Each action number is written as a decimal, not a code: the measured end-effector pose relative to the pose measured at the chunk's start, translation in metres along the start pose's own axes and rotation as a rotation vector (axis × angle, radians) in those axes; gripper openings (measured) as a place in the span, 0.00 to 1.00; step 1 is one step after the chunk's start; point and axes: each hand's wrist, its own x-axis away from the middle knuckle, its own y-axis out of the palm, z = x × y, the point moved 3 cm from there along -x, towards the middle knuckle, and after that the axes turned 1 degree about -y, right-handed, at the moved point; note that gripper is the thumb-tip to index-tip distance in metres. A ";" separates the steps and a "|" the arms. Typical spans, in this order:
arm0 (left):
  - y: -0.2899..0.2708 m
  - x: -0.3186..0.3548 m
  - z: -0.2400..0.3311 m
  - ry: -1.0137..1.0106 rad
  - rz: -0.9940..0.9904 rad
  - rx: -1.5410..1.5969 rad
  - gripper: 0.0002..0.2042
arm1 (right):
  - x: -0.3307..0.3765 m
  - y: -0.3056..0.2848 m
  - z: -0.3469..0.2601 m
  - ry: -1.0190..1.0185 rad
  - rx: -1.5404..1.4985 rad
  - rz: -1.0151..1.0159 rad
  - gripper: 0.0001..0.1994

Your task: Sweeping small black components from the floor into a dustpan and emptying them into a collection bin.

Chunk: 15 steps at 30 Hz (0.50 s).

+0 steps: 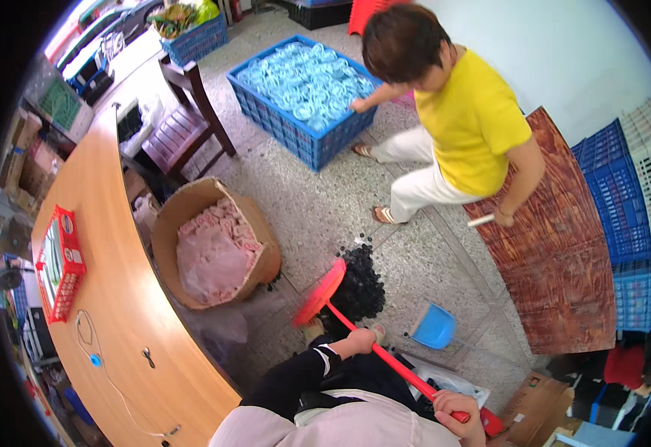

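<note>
A red broom (402, 368) slants across the space in front of me, held in both fists. My left hand (359, 342) wraps round the middle of its handle, and my right hand (459, 414) grips the handle near its top end. The red broom head (321, 293), slightly blurred, rests on the floor against the left side of a heap of small black round pieces (362, 287). More of these pieces lie scattered beyond the heap. To the right of the heap sits a blue dustpan (435, 326) on the speckled floor.
A cardboard drum (269, 257) of pink pieces stands left, beside a long wooden table (128, 328). Ahead, a person in a yellow top (474, 123) touches a blue crate (266, 100) of light-blue rings and holds a white stick. A brown chair (184, 138) and a wood-patterned board (556, 276) flank them.
</note>
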 end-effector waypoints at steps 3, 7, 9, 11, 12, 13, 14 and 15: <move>-0.010 0.019 -0.008 0.000 -0.136 -0.008 0.07 | 0.003 0.013 -0.004 0.173 -0.111 0.015 0.09; -0.031 0.039 -0.029 0.053 -0.096 -0.016 0.08 | 0.006 0.015 0.000 0.104 -0.148 -0.009 0.12; -0.045 0.047 -0.039 0.055 -0.098 -0.061 0.09 | 0.001 0.020 0.008 0.062 -0.159 -0.005 0.12; -0.041 0.057 -0.068 0.032 -0.072 -0.041 0.10 | -0.006 0.033 0.018 0.048 -0.170 -0.029 0.12; -0.042 0.057 -0.080 0.028 -0.075 -0.032 0.08 | -0.010 0.039 0.024 0.049 -0.176 -0.042 0.12; -0.042 0.066 -0.090 0.087 -0.022 0.066 0.07 | -0.013 0.050 0.032 0.017 -0.177 -0.069 0.12; -0.044 0.071 -0.097 0.054 -0.028 0.063 0.06 | -0.014 0.061 0.043 -0.004 -0.198 -0.092 0.12; -0.043 0.077 -0.104 0.022 -0.030 0.058 0.06 | -0.013 0.073 0.054 0.018 -0.197 -0.171 0.13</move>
